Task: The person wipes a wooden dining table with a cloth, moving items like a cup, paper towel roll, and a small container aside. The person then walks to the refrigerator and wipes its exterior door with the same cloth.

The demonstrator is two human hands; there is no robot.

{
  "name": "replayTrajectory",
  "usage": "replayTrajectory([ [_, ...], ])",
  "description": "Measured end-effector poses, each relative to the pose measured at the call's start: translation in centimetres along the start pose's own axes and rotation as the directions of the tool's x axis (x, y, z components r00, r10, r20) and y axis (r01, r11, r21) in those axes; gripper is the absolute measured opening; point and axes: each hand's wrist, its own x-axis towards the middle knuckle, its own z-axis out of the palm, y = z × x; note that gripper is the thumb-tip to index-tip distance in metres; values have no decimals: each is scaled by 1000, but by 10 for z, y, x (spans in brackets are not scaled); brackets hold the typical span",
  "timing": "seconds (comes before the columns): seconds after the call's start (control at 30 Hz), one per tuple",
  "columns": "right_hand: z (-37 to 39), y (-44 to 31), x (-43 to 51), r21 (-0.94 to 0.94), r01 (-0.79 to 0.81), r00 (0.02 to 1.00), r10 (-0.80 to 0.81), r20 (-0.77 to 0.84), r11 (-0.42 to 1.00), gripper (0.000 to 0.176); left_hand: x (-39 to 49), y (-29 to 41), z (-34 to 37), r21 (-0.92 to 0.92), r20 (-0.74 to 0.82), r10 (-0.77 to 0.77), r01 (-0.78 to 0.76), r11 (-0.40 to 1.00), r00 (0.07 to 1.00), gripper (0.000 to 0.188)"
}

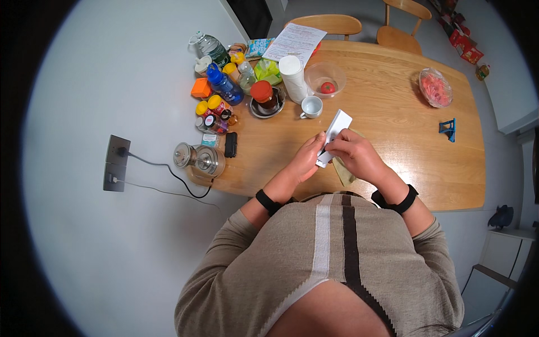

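A slim white rectangular object [339, 124], perhaps a plastic case, is held tilted above the wooden table near its front edge. My left hand [306, 156] grips its lower left side, thumb along the edge. The fingers of my right hand [356, 153] pinch at its lower part, where a small dark spot shows; whether this is a separate piece I cannot tell. Beneath my right hand a yellowish cloth [344, 173] lies on the table. Just beyond the white object stands a white cup [312, 107]. Both wrists wear black bands.
Bottles, jars and a glass kettle [206, 160] crowd the table's left side. A paper roll [293, 80] stands beside a clear bowl [325, 79] holding a tomato [327, 87]. At right are a covered bowl [436, 87] and a blue stand [448, 129]. Two chairs are behind.
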Motion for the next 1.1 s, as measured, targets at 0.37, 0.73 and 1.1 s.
replayTrajectory([
  [0.37, 2, 2, 7, 41, 26, 1000, -25, -13, 999, 19, 3, -1, -6, -8, -1, 5, -5, 1000, 1000, 38],
  [0.73, 4, 0, 10, -4, 7, 1000, -7, -3, 1000, 13, 2, 4, -4, -34, 29, 17, -16, 999, 999, 40],
  [1.1, 10, 1, 11, -2, 46, 998, -46, -35, 999, 19, 3, 1, -7, -126, 119, 26, -11, 992, 993, 38],
])
